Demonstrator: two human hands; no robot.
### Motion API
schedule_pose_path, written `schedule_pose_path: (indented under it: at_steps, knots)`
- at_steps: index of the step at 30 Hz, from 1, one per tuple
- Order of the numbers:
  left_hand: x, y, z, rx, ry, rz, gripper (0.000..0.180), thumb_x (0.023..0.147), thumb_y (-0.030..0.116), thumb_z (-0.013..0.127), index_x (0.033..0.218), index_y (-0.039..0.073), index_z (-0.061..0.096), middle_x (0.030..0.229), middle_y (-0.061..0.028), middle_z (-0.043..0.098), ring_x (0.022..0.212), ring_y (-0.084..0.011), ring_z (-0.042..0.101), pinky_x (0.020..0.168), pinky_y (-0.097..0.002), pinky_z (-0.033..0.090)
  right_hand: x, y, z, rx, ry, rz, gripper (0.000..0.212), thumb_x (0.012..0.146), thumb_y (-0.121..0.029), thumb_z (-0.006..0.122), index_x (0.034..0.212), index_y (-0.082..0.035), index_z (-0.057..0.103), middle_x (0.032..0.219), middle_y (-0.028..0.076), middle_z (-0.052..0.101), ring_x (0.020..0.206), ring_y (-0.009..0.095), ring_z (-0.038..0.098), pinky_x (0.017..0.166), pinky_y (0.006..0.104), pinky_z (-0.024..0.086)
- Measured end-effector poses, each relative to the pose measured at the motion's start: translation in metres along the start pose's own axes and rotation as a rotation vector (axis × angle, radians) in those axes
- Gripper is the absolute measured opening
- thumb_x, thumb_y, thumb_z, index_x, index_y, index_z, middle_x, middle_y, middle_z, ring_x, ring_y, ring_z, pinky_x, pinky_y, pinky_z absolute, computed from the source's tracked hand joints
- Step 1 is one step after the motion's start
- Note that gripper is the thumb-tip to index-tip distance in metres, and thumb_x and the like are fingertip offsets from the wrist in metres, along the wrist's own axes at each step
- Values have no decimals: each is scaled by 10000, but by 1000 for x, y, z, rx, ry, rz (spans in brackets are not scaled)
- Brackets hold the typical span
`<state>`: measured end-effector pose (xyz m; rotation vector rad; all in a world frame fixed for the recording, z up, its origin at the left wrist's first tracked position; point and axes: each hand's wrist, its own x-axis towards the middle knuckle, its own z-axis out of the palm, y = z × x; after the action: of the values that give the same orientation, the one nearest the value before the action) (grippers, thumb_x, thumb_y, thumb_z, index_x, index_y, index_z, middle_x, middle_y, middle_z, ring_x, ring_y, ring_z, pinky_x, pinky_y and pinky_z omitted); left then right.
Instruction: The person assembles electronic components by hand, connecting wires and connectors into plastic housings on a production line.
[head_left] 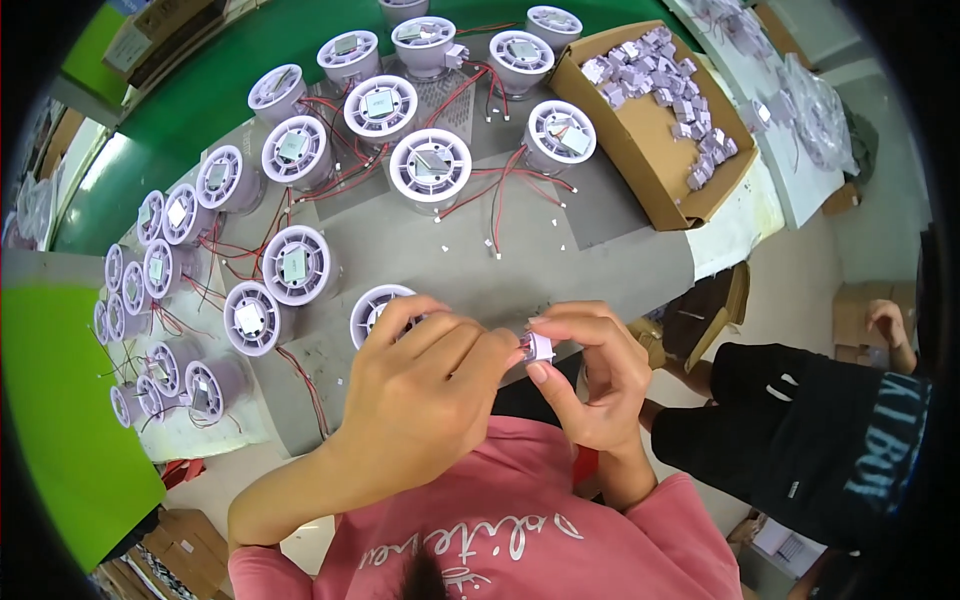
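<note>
My right hand (pixel 595 372) pinches a small lavender plastic piece (pixel 538 348) between thumb and fingertips, in front of my chest. Against its left side, my left hand (pixel 430 385) is closed with its fingertips at thin reddish wires (pixel 523 346) that meet the piece. Most of those wires are hidden behind the left fingers. Just beyond the left hand stands a round lavender housing (pixel 372 308) with a ribbed top, partly covered by my fingers.
Many similar housings, such as one (pixel 431 165) with red and black wires (pixel 497 205), cover the grey table (pixel 390 230). A cardboard box (pixel 640 130) of small lavender pieces (pixel 655 65) stands at the far right. A person in black shorts (pixel 745 400) is at right.
</note>
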<state>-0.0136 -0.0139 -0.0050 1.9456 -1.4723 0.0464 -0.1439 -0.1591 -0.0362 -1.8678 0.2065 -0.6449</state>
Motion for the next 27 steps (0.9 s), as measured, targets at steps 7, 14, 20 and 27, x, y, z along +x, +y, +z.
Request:
schedule_pose_path:
  at_steps: [7, 14, 20, 27]
  knots:
    - [6, 1, 4, -44, 4, 19, 125, 717, 23, 698, 829, 49, 649, 714, -29, 581, 696, -200, 589, 779, -358, 461, 0, 0, 5, -11, 47, -26, 326, 737, 78, 751, 1057, 41, 701, 1020, 191, 677, 835, 247, 671, 748, 310, 541]
    - [9, 6, -11, -9, -130, -68, 143, 827, 73, 696, 956, 54, 634, 785, -23, 634, 817, -177, 644, 946, -476, 400, 7, -7, 3, -51, 40, -27, 350, 712, 71, 756, 1056, 33, 708, 1016, 180, 675, 836, 267, 662, 745, 327, 535]
    - [1, -6, -21, 96, -225, -70, 177, 833, 109, 705, 988, 57, 637, 911, -16, 666, 980, -176, 657, 1046, -595, 288, 12, -4, -3, -188, -91, -80, 353, 679, 24, 778, 1026, -6, 715, 983, 129, 659, 856, 298, 619, 721, 371, 510]
    - [5, -2, -25, 275, -316, -97, 183, 737, 36, 678, 920, 20, 669, 1078, -83, 627, 1165, -235, 581, 1092, -617, 255, 9, -1, 1, -397, -185, -96, 298, 714, -20, 752, 998, -39, 661, 995, 86, 657, 951, 308, 602, 833, 408, 471]
